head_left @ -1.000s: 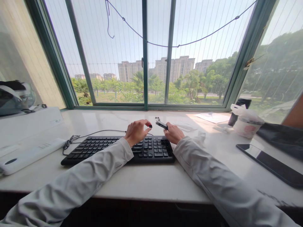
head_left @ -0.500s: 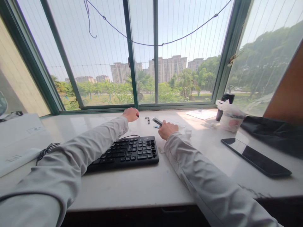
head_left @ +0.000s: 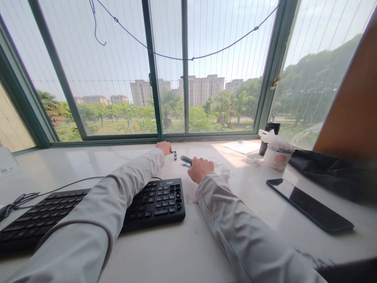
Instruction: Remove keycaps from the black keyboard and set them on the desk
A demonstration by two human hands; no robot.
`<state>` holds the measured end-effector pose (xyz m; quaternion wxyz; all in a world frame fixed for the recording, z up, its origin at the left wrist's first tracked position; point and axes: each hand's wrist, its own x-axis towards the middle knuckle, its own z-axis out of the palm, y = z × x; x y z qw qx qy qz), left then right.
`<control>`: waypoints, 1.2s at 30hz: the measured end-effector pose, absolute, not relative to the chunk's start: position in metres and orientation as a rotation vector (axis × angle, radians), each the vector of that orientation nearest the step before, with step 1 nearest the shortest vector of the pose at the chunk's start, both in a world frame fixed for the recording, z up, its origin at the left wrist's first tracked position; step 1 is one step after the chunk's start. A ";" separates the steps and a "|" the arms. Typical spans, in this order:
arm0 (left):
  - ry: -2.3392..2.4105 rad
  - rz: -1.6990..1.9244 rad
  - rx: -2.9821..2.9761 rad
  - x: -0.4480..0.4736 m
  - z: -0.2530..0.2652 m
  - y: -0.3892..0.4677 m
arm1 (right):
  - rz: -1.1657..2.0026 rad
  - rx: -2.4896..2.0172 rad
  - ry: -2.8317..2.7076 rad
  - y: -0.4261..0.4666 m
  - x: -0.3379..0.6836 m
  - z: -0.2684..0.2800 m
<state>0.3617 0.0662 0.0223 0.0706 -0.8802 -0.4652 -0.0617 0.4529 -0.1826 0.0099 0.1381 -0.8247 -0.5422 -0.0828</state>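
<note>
My left hand [head_left: 164, 147] is at the far side of the counter, its fingers closed at a little group of black keycaps [head_left: 175, 155]. A small black keycap seems to be in its fingertips, mostly hidden. To the right, my right hand [head_left: 201, 169] grips a slim grey-and-black hand tool [head_left: 186, 159], its tip pointing left toward the keycaps. Below that tip lies a small blue item [head_left: 185, 165], too small to name. Nearer to me is a black keyboard [head_left: 156, 204], partly covered by my left sleeve; several keys in its right-hand columns have no caps.
A black phone [head_left: 309, 204] lies on the right of the white counter [head_left: 188, 251]. Behind it are a bagged tub [head_left: 278, 155], a black cylinder [head_left: 269, 135], a paper [head_left: 241, 147] and a black bag [head_left: 330, 173]. A bundled cable [head_left: 20, 202] is at left. The window borders the counter.
My left hand has come closer to the keycaps, its fingers now right beside them. My right hand keeps its hold on the tool. The view has turned right, moving everything left.
</note>
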 end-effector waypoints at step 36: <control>-1.310 -0.195 -2.661 0.390 0.007 0.111 | -0.208 -2.401 -1.612 -0.182 0.455 0.007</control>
